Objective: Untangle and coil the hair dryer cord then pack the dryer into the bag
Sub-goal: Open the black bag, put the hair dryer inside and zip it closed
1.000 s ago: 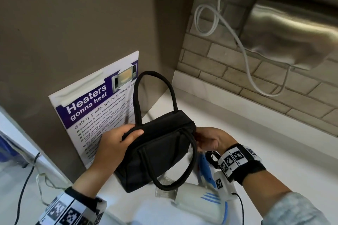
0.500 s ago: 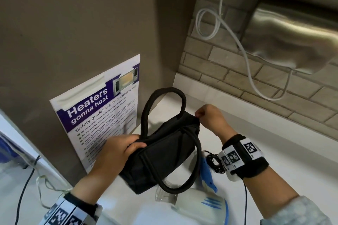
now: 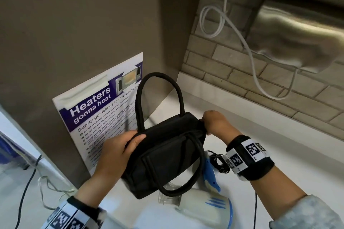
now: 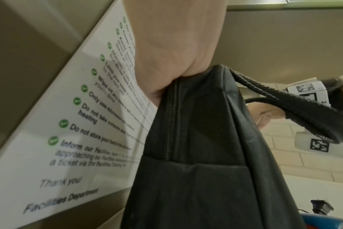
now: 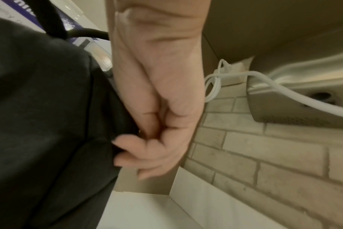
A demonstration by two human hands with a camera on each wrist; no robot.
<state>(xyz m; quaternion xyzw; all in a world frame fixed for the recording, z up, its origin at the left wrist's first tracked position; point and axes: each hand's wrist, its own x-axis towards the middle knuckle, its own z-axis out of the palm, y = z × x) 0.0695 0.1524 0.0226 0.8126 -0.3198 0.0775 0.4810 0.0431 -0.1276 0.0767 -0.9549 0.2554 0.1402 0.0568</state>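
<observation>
black bag [image 3: 163, 156], white and blue hair dryer [image 3: 206, 208], purple-banded poster [image 3: 96, 109].

Bag [image 3: 163, 156] hides dryer [image 3: 204, 208] nozzle (partly).

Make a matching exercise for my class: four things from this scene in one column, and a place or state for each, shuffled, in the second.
1. black bag
2. hair dryer
3. white cable
4. poster

A. leans against the brown panel
B. lies on the counter
C. held by both hands
D. hangs looped on the brick wall

Pairs: 1-C, 2-B, 3-D, 4-A
</observation>
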